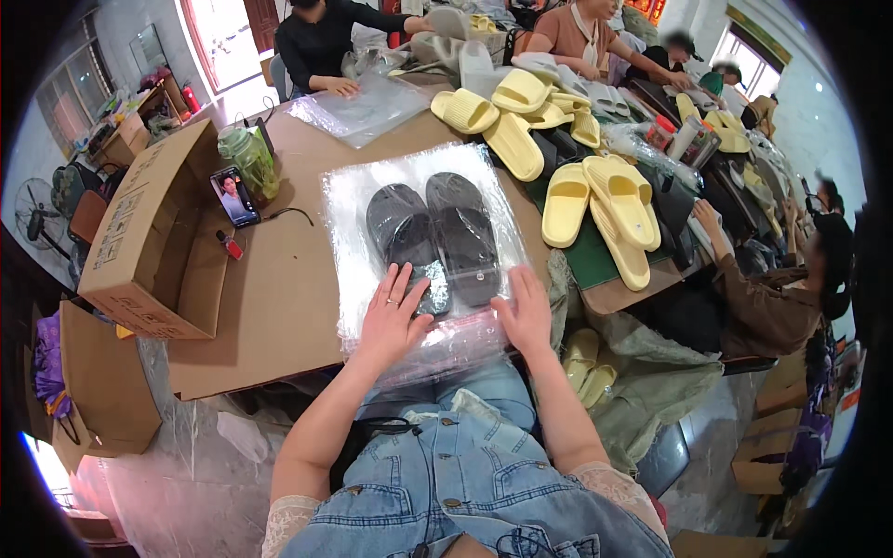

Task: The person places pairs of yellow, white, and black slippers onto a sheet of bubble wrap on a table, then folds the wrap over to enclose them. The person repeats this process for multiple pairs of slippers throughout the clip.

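A pair of dark slippers (462, 223) lies side by side in or under clear plastic, on a stack of transparent plastic bags (349, 223) at the table's near edge. My left hand (393, 321) rests with spread fingers on the plastic over the lower end of the left slipper, a ring on one finger. At the right edge of the bags, my right hand (526, 312) lies with fingers stretched out and thumb apart, touching the plastic beside the right slipper. Whether the slippers are fully inside a bag is hard to tell through the glare.
An open cardboard box (153, 223) stands at the left, near a propped phone (234, 197) and a green jar (249, 163). Yellow slippers (619, 200) pile up at the right. Across the table a person in black (321, 46) handles plastic; other people work at the right.
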A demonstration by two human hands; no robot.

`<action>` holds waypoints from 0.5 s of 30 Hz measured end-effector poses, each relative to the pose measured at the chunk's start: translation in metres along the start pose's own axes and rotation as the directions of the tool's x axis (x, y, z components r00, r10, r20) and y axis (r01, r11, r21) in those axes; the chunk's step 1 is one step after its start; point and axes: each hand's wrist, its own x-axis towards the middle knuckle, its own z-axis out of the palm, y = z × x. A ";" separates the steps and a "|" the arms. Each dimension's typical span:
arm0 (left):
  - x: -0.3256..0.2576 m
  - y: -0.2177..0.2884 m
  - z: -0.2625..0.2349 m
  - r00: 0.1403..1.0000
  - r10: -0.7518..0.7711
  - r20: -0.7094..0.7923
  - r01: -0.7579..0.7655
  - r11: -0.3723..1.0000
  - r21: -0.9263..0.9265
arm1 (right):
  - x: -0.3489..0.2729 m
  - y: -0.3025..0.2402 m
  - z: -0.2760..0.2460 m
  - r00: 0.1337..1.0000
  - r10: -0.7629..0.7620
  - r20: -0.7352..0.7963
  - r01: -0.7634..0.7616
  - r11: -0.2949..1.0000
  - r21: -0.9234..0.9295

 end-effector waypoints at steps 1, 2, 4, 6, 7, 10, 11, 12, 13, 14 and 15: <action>0.000 -0.001 0.001 1.000 0.006 -0.010 -0.006 1.000 -0.004 | -0.002 0.002 -0.005 0.999 0.034 0.024 -0.036 0.998 0.047; -0.001 -0.002 0.001 1.000 0.003 -0.013 -0.003 1.000 -0.006 | -0.002 0.002 -0.006 0.998 0.027 -0.048 -0.026 0.999 0.032; -0.001 -0.001 0.000 1.000 0.000 -0.010 0.000 1.000 -0.013 | 0.001 -0.012 -0.016 0.982 0.019 -0.189 -0.020 1.000 0.001; -0.001 -0.002 0.000 1.000 -0.002 -0.021 0.001 1.000 -0.008 | 0.010 -0.040 -0.034 0.976 -0.036 -0.216 0.047 0.998 0.050; -0.001 -0.002 0.000 1.000 0.000 -0.023 0.000 1.000 -0.007 | 0.015 -0.055 -0.040 0.974 -0.075 -0.213 0.088 0.995 0.052; 0.001 0.004 -0.007 0.999 -0.036 0.017 0.036 0.999 0.005 | 0.022 -0.084 -0.029 0.973 -0.197 -0.119 0.215 0.963 0.163; 0.001 0.003 -0.006 1.000 -0.026 0.007 0.026 1.000 -0.002 | 0.024 -0.093 -0.023 0.963 -0.252 -0.097 0.266 0.948 0.176; 0.000 0.002 -0.006 1.000 -0.018 -0.004 0.018 1.000 -0.008 | 0.026 -0.101 -0.018 0.948 -0.310 -0.074 0.318 0.929 0.190; 0.000 0.001 -0.005 1.000 -0.010 -0.015 0.010 1.000 -0.013 | 0.027 -0.108 -0.013 0.947 -0.319 -0.038 0.320 0.930 0.181; 0.000 0.000 -0.005 1.000 -0.012 -0.009 0.012 1.000 -0.007 | 0.028 -0.113 -0.008 0.945 -0.327 -0.001 0.322 0.931 0.172; 0.000 0.001 -0.004 1.000 -0.017 -0.003 0.017 1.000 -0.003 | 0.028 -0.114 -0.003 0.941 -0.335 0.040 0.325 0.932 0.162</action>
